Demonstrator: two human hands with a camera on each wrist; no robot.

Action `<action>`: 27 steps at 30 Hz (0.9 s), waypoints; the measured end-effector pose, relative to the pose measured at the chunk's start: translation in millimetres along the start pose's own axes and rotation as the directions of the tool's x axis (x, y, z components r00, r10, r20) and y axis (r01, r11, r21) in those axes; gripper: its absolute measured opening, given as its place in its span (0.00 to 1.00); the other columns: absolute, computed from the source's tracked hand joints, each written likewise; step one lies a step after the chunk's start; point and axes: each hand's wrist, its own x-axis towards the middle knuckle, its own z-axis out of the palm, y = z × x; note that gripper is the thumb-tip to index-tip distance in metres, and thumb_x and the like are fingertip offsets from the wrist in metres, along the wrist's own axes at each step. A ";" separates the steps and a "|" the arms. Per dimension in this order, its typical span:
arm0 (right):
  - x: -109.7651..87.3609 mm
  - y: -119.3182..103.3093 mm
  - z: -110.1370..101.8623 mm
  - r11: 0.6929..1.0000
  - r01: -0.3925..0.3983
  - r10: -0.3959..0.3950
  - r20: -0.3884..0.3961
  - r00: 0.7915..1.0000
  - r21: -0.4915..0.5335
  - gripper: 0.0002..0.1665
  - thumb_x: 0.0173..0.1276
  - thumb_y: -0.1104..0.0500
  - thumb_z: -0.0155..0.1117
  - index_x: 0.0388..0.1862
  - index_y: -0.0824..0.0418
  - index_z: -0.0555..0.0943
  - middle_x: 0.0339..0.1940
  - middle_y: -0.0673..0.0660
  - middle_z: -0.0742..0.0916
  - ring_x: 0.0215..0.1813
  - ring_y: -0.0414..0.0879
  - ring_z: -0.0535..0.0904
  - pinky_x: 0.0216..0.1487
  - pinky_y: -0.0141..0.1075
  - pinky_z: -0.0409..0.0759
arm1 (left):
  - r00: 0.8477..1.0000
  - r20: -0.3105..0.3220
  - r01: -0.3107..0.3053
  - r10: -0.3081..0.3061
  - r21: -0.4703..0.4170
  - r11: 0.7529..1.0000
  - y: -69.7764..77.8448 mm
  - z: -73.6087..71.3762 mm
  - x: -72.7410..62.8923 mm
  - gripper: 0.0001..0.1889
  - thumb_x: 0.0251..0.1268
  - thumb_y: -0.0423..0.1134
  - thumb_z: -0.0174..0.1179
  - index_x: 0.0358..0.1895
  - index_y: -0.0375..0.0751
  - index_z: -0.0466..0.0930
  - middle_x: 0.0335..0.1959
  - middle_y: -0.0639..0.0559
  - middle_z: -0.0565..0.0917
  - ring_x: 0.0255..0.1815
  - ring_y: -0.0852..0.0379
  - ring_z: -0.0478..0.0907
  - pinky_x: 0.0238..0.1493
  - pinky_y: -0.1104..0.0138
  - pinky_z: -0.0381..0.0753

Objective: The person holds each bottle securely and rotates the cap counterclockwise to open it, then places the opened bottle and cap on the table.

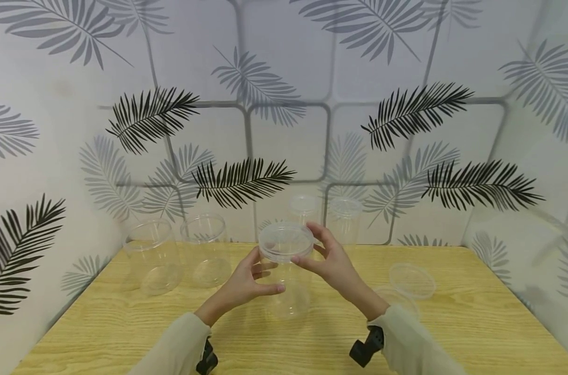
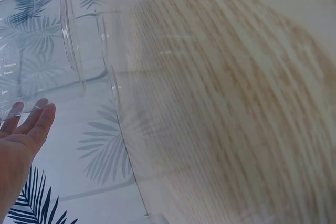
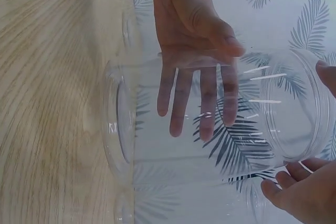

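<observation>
A clear plastic jar (image 1: 289, 299) stands upright at mid-table, with a clear round lid (image 1: 286, 240) on its mouth. My left hand (image 1: 246, 284) holds the jar's body from the left, thumb in front and the other fingers behind it. Through the clear wall those fingers (image 3: 205, 103) show in the right wrist view. My right hand (image 1: 333, 263) grips the rim at the lid from the right, thumb at the front and fingers round the far side. In the left wrist view, part of the jar (image 2: 39, 51) lies above the left hand (image 2: 23, 140).
Two clear jars without lids, one at the far left (image 1: 152, 255) and one beside it (image 1: 206, 250), stand on the wooden table (image 1: 171, 333). Two lidded jars, a left one (image 1: 304, 208) and a right one (image 1: 345, 224), are behind. Flat lids (image 1: 411, 280) lie at right.
</observation>
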 end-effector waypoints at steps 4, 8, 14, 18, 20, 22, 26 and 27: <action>2.1 1.3 -6.2 0.999 0.001 -0.004 0.084 0.996 0.032 0.44 0.57 0.57 0.67 0.69 0.59 0.56 0.67 0.59 0.67 0.69 0.56 0.59 0.66 0.52 0.63 | 1.000 0.006 0.000 0.000 -0.004 1.000 -0.1 -0.3 0.0 0.45 0.49 0.38 0.69 0.69 0.57 0.50 0.68 0.44 0.60 0.63 0.36 0.66 0.61 0.45 0.66; 8.0 5.9 -17.0 0.987 -0.039 0.000 0.242 0.970 0.156 0.43 0.61 0.57 0.64 0.70 0.59 0.54 0.68 0.59 0.65 0.67 0.57 0.63 0.60 0.45 0.73 | 1.000 0.023 -0.001 0.001 -0.017 1.000 -0.4 -1.2 -0.7 0.46 0.49 0.39 0.69 0.70 0.55 0.50 0.68 0.44 0.61 0.62 0.36 0.66 0.61 0.45 0.66; 15.8 8.6 -26.0 0.953 -0.091 -0.023 0.367 0.930 0.290 0.45 0.62 0.59 0.63 0.71 0.64 0.50 0.68 0.64 0.64 0.63 0.47 0.67 0.55 0.32 0.75 | 0.999 0.039 -0.004 0.005 -0.018 1.000 0.4 -1.3 -1.8 0.45 0.49 0.39 0.69 0.69 0.52 0.50 0.68 0.43 0.61 0.62 0.37 0.67 0.61 0.44 0.66; 15.6 6.2 -26.8 0.944 -0.109 -0.016 0.376 0.926 0.310 0.47 0.61 0.58 0.64 0.72 0.62 0.50 0.69 0.64 0.62 0.63 0.44 0.67 0.54 0.31 0.75 | 1.000 0.029 -0.001 0.001 -0.011 1.000 1.6 -0.9 -2.0 0.45 0.48 0.40 0.69 0.69 0.52 0.51 0.68 0.44 0.61 0.62 0.39 0.68 0.61 0.44 0.65; 15.0 5.8 -26.4 0.943 -0.103 -0.023 0.373 0.928 0.315 0.46 0.61 0.58 0.63 0.72 0.61 0.49 0.70 0.64 0.61 0.64 0.45 0.66 0.54 0.31 0.75 | 1.000 0.026 -0.001 0.001 -0.010 1.000 2.0 -0.9 -2.2 0.45 0.48 0.40 0.69 0.69 0.52 0.51 0.68 0.44 0.61 0.62 0.38 0.68 0.61 0.43 0.65; 13.7 5.4 -25.2 0.943 -0.097 -0.028 0.363 0.932 0.320 0.47 0.61 0.59 0.63 0.72 0.60 0.48 0.71 0.62 0.59 0.66 0.49 0.65 0.55 0.32 0.75 | 1.000 0.024 -0.001 0.001 -0.007 1.000 2.3 -0.9 -2.3 0.45 0.48 0.40 0.69 0.69 0.52 0.51 0.68 0.44 0.61 0.62 0.38 0.67 0.61 0.44 0.65; 9.3 3.4 -20.2 0.958 -0.074 -0.017 0.310 0.951 0.278 0.49 0.59 0.56 0.65 0.72 0.58 0.48 0.72 0.59 0.58 0.69 0.59 0.59 0.58 0.39 0.74 | 1.000 0.012 0.001 -0.001 0.003 1.000 2.3 -1.2 -2.3 0.45 0.49 0.39 0.69 0.69 0.53 0.51 0.68 0.44 0.60 0.62 0.38 0.67 0.61 0.44 0.66; 8.1 2.4 -18.1 0.964 -0.071 -0.006 0.288 0.958 0.256 0.49 0.59 0.55 0.66 0.72 0.57 0.49 0.72 0.58 0.58 0.69 0.61 0.58 0.59 0.43 0.73 | 1.000 0.006 0.004 -0.004 0.009 1.000 2.2 -1.3 -2.2 0.45 0.49 0.39 0.69 0.69 0.53 0.51 0.68 0.44 0.60 0.62 0.39 0.67 0.61 0.45 0.66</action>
